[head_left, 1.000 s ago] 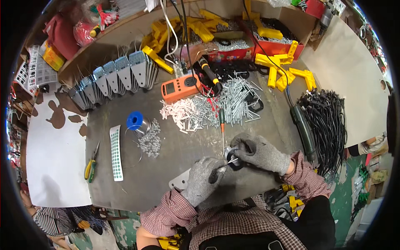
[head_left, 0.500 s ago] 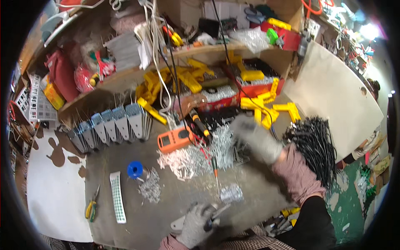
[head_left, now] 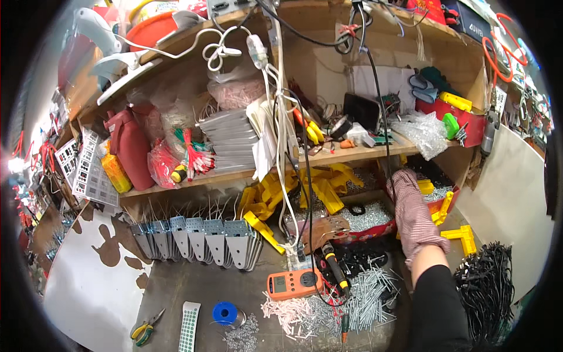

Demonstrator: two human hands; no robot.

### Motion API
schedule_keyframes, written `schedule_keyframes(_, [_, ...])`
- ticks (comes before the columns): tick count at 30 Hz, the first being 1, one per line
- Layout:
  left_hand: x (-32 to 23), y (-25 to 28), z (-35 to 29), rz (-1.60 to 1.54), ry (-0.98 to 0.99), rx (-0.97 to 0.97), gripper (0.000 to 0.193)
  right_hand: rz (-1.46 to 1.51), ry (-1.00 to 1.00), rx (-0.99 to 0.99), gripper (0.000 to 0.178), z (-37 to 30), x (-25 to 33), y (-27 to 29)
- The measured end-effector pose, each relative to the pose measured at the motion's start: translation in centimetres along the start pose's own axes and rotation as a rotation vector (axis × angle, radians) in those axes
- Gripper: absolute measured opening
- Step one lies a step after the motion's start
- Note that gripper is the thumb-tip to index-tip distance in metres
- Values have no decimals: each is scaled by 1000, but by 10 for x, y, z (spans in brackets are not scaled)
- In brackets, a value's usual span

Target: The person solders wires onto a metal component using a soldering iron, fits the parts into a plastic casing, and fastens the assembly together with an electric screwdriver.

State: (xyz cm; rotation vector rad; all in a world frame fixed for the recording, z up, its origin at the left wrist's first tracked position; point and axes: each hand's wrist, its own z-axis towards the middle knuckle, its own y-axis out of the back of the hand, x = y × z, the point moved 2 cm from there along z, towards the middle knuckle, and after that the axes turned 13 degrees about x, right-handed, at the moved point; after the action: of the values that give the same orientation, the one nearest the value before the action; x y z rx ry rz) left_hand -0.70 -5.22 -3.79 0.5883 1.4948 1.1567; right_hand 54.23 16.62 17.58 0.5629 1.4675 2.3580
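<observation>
My right arm reaches in from the lower right toward the back of the bench, its pink checked sleeve (head_left: 413, 217) ending under the shelf. The right hand itself is hidden there, among the red bins, so its fingers do not show. Left of the sleeve is a red bin of small metal screws (head_left: 372, 218), with a black ring on top. Yellow plastic brackets (head_left: 325, 196) lie piled behind and beside it. Below the arm are a heap of long silver bolts (head_left: 370, 296) and a screwdriver with a black and yellow handle (head_left: 336, 268). My left hand is out of view.
An orange multimeter (head_left: 295, 283), pale pink sleeves (head_left: 287, 314) and a blue spool (head_left: 226, 314) sit on the bench. Grey metal plates (head_left: 243, 249) stand in a row at left; black cables (head_left: 484, 293) lie at right. Cords hang from the shelf (head_left: 340, 154).
My right arm has stretched farther back, and its grey gloved hand has gone from over the bolts to under the shelf. The view has tilted up, so the left hand has left it.
</observation>
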Motion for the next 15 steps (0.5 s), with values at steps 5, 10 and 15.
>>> schedule_keyframes(5, [-6, 18, 11, -104, -22, 32, 55, -336, -110, 366, 41, -64, -43, -13])
schedule_keyframes(10, [-6, 33, 23, -223, -2, 117, 56, 859, 281, 192, 35, -253, -36, 47])
schedule_keyframes(15, [-21, 29, 9, -58, 37, 150, 73, 1488, -131, 954, 60, -505, 22, -17])
